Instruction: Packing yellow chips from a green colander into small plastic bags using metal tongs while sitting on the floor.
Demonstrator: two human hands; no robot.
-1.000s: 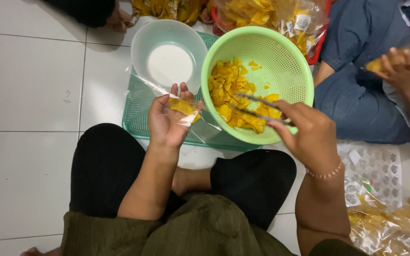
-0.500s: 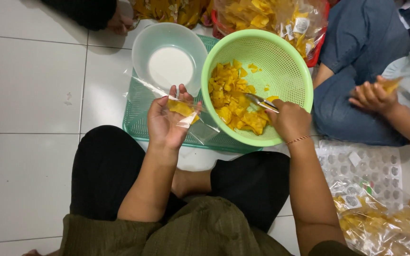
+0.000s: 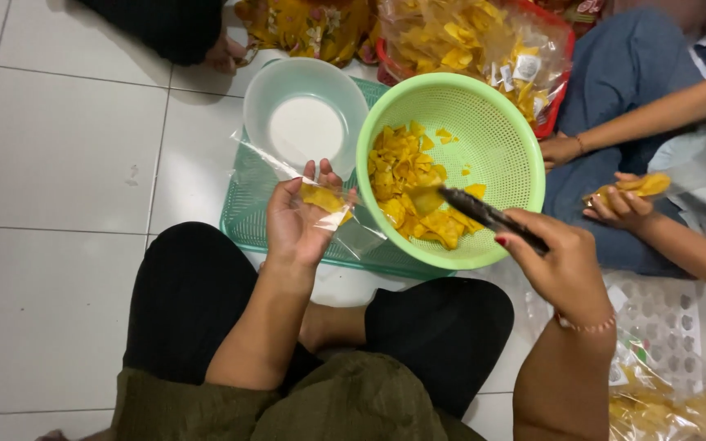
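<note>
- Since half a second ago, right hand (image 3: 564, 273) has drawn back from the heap toward the near rim of the colander (image 3: 496, 139); tongs (image 3: 488, 218) now angle in from the rim, tips over the chips (image 3: 410, 192).
- Left hand (image 3: 297, 222) unchanged in place: palm up, fingers curled about the mouth of a clear bag (image 3: 320, 200) with a few yellow chips inside.
- Right hand closed round the tong handles; a thin bracelet sits at the wrist. Whether the tips grip a chip cannot be told.
- Nearest: the person's crossed legs in black trousers (image 3: 206, 302), olive top at the bottom edge.
- Right of the knee: packed bags (image 3: 680, 408) of chips and a clear blister sheet (image 3: 663, 314) on the floor.
- Bag film trails left and right of the left hand, lying over the green tray (image 3: 247, 220).
- Tray carries the colander and, beside it to the left, an empty pale bowl (image 3: 304, 122); the two rims touch or nearly so.
- Chips lie heaped on the colander's left and near side; the far mesh is mostly bare.
- Right: a co-worker in blue jeans, one hand (image 3: 623, 200) holding chips, the other (image 3: 561, 149) by the colander rim.
- Far edge: a red basket (image 3: 561, 73) full of bagged chips, partly hidden behind the colander.
</note>
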